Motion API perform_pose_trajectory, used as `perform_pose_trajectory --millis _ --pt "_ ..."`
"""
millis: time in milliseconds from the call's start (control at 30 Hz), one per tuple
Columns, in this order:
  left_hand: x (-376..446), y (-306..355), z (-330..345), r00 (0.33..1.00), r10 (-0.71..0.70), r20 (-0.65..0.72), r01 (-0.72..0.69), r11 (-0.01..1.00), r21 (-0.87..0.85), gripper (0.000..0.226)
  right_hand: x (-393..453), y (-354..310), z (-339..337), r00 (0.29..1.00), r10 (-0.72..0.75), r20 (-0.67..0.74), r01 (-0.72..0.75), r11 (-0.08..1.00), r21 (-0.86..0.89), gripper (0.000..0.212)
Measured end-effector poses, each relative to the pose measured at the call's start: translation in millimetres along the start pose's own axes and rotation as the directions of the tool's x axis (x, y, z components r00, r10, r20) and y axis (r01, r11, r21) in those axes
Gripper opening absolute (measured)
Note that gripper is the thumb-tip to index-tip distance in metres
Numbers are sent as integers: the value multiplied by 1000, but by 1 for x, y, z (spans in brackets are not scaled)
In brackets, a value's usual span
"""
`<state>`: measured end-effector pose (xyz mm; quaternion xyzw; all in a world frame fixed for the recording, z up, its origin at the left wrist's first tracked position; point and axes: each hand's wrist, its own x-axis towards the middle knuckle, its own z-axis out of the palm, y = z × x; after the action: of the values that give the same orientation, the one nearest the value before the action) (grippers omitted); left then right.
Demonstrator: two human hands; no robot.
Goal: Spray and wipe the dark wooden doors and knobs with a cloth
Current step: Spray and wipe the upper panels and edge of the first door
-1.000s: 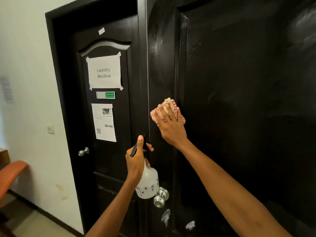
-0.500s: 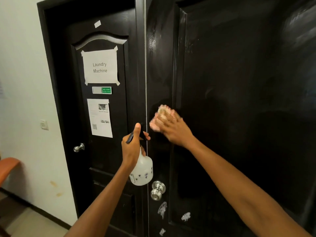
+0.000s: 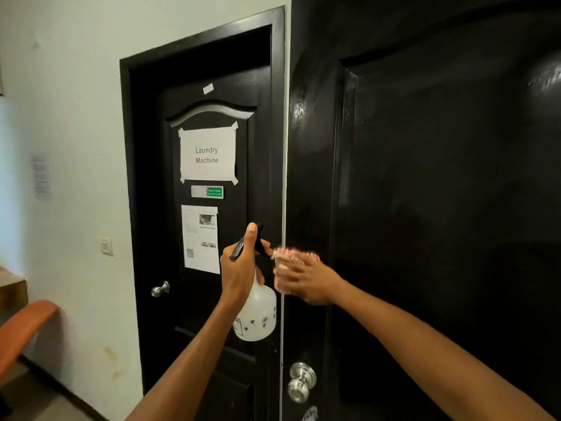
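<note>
A large dark wooden door (image 3: 440,208) fills the right side, with a silver knob (image 3: 300,381) low on its left edge. My right hand (image 3: 306,281) presses a pink-and-white cloth (image 3: 288,258) against the door's left stile, blurred by motion. My left hand (image 3: 239,268) grips the black trigger head of a translucent white spray bottle (image 3: 258,314), held just left of the cloth. A second dark door (image 3: 212,86) with a taped "Laundry Machine" sign (image 3: 208,154) and its own silver knob (image 3: 160,289) stands further left.
A white wall (image 3: 66,117) with a light switch (image 3: 107,246) and a taped notice (image 3: 41,176) lies left. An orange chair (image 3: 24,329) sits at lower left. White foam marks (image 3: 309,413) show below the near knob.
My right hand has slid the cloth down and leftward along the door's stile. The view has shifted, showing more of the left wall. My left hand still holds the bottle.
</note>
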<state>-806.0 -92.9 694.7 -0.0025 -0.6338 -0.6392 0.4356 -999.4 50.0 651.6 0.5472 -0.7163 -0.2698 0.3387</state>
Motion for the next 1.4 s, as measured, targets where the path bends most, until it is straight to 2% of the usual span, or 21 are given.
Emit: perform_pose_trajectory --millis 33,100,133,200,233,300,367,433,467,533,600,667,733,800,900,1000,1067,1167,1233,1333,1400 --pt "-2 -1 -2 1000 3 2 -3 1000 9 61 -10 -13 10 994 -82 74 82 997 1 64" --pt "-5 0 -5 1000 -3 17 2 1000 17 61 -25 -11 14 986 -136 99 141 989 -46 62" --pt "-5 1 -6 1000 -10 26 10 1000 5 61 -27 1 9 992 -108 70 114 990 -84 60" --pt "-5 5 -6 999 -14 41 15 1000 -18 61 -24 33 -13 994 77 -80 -87 988 -129 59" --pt "-6 5 -7 999 -9 51 10 1000 -18 61 -20 49 -28 961 221 -168 -240 965 -102 60" --pt "-9 3 -8 998 6 70 -5 1000 -10 62 -6 72 -54 822 475 -313 -496 868 14 59" --pt "-16 -7 -9 997 10 78 -10 1000 3 63 14 76 -69 677 615 -404 -627 770 119 58" --pt "-25 -23 -12 997 -4 82 3 1000 8 63 29 62 -62 615 656 -438 -658 733 173 59" --pt "-30 -29 -14 996 -11 89 10 1000 5 62 32 48 -51 631 642 -435 -640 748 176 60" --pt "-38 -47 -17 995 -37 98 37 999 -3 63 29 11 -16 740 552 -384 -543 827 143 65" --pt "-49 -63 -20 992 -65 111 66 998 -6 71 10 -38 27 893 382 -237 -370 924 95 70" --pt "-62 -79 -21 987 -102 127 102 995 7 78 -21 -91 67 987 162 -19 -161 986 50 76" --pt "-76 -92 -21 980 -144 135 142 990 24 70 -51 -130 100 981 -15 195 9 999 34 77" --pt "-85 -99 -21 972 -184 146 181 983 38 61 -71 -145 118 961 -66 270 54 997 52 76" --pt "-92 -104 -21 964 -216 156 209 976 61 58 -90 -140 121 978 -51 202 38 997 64 72" --pt "-97 -106 -21 958 -236 161 229 971 65 60 -102 -120 103 990 128 58 -130 991 27 74" --pt "-96 -106 -19 956 -247 155 241 969 59 59 -96 -92 73 931 356 -85 -353 934 50 71" --pt "-92 -107 -16 956 -243 164 238 970 51 60 -72 -29 22 667 691 -279 -684 716 137 70" --pt "-90 -109 -13 955 -239 175 232 971 57 61 -59 -3 -3 533 789 -305 -792 592 148 65" --pt "-92 -116 -9 957 -229 180 220 973 69 61 -54 -10 -2 462 826 -322 -837 527 151 60" --pt "-93 -119 -7 955 -233 186 224 972 64 61 -58 -44 19 465 828 -314 -826 533 183 63"
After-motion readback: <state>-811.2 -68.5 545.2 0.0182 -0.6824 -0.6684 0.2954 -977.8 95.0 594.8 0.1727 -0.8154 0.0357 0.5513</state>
